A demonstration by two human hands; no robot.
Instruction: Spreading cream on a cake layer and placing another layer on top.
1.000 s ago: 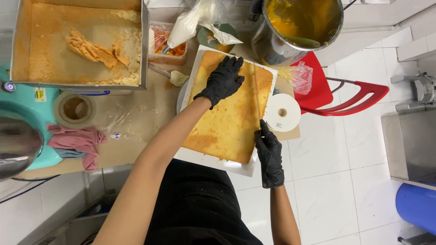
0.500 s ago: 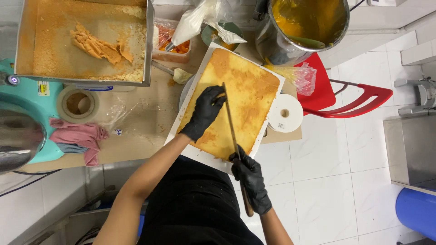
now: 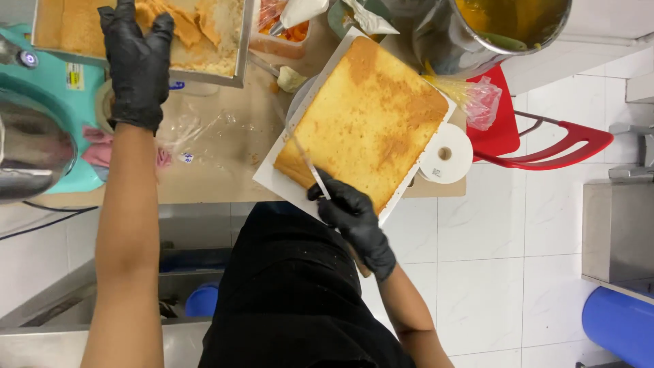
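Sponge cake: a golden rectangular sponge cake is seen lying flat on a white board, turned at a slant on the wooden table.
Knife: a long thin knife is laid along the cake's near-left edge, blade touching the cake side.
Right hand: the black-gloved right hand is closed around the knife handle at the cake's near corner.
Left hand: the black-gloved left hand is spread flat, fingers apart, nothing gripped; it is placed well left of the cake, on the rim of a metal tray holding cake scraps.
Beyond cake: a steel pot stands just behind it.
Right of cake: a white tape roll lies beside the board; a red chair is beyond.
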